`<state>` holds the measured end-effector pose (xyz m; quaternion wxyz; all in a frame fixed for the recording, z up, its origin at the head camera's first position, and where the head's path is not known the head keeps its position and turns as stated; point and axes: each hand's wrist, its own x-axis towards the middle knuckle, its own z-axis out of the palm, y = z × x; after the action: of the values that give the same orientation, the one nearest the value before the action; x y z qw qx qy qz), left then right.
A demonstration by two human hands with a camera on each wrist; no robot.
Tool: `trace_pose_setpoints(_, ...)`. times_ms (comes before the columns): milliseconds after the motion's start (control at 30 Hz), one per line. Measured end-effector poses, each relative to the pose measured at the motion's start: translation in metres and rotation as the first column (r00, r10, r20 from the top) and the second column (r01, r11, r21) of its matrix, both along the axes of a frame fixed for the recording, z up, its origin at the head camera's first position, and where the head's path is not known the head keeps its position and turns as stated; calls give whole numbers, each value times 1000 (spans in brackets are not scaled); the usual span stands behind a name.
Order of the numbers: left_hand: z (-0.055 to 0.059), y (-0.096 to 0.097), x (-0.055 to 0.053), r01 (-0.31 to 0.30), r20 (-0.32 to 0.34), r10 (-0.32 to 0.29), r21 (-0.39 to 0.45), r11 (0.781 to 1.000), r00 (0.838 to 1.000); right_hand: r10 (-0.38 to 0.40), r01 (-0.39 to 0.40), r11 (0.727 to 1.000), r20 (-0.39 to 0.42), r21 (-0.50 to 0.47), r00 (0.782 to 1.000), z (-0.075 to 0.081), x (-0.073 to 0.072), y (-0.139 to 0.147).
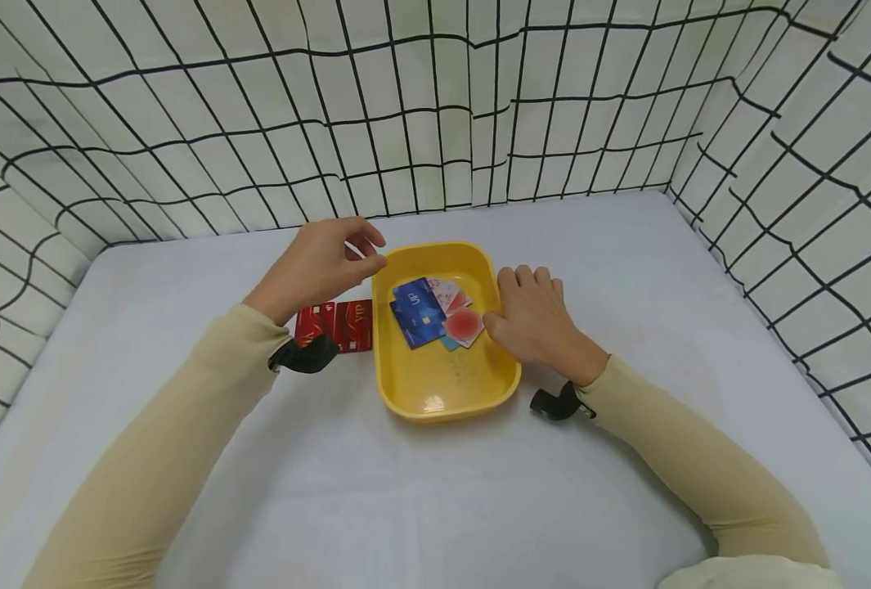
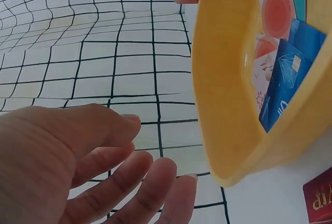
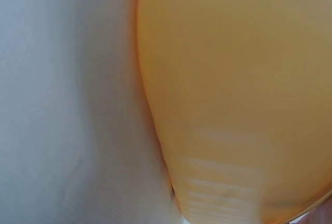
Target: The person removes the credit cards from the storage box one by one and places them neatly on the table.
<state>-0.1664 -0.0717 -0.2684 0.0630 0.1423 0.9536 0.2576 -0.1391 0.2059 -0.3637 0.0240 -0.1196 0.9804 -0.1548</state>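
Left hand: here it is, the left hand (image 1: 332, 258) hovering by the tray's far left corner, fingers loosely bent, thumb apart from them, nothing in its hold. The left wrist view shows a gap between fingertips and tray.
Right hand: and over on the other side, the right hand (image 1: 534, 323) grips the tray's right edge, thumb over the rim on the inside, fingers bent along the outside.
Yellow tray: the yellow tray (image 1: 406, 388) sits on the table (image 1: 406, 507), roughly midway between the table's left and right edges, one long side toward each hand.
Blue cards: inside we go! Two blue cards (image 1: 420, 315) overlap, nearer the tray's left edge, white lettering and a gold chip on top.
Pink-and-white cards: these pink-and-white cards (image 1: 446, 293) lie just right of the blue pair, and a card with a red circle (image 1: 464, 325) lies by the right thumb.
Light blue card: only a corner of the light blue card (image 1: 451, 344) peeks out below.
Red cards: outside, the red cards (image 1: 354, 325) lie side by side, right up by the tray's left edge; whether they touch it, I can't tell.
Backdrop: dark netting (image 1: 435, 123) stands along the table's far edge.
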Motion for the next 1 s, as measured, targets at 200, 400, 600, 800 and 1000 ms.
trace_pose_setpoints(200, 2, 14, -8, 6, 21, -7, 24, 1000, 1000, -4, 3, 1000, 4, 9, 1000, 1, -1, -1)
trace_pose_setpoints(400, 2, 26, -13, 28, 27, -29, 31, 999, 999, -7, 7, 1000, 13, 14, 1000, 0, -1, -1)
trace_pose_setpoints(600, -6, 37, -19, 35, 88, -40, 56, 998, 995, 0, 0, 1000, 5, 18, 1000, 0, -2, 0)
trace_pose_setpoints(800, -18, 53, -25, 72, 129, -81, 69, 995, 988, 2, -2, 1000, 10, 17, 1000, 0, -3, 1)
trace_pose_setpoints(1000, -30, 62, -31, 150, 171, -156, 47, 988, 973, 4, -4, 1000, 17, 11, 1000, 1, -3, 2)
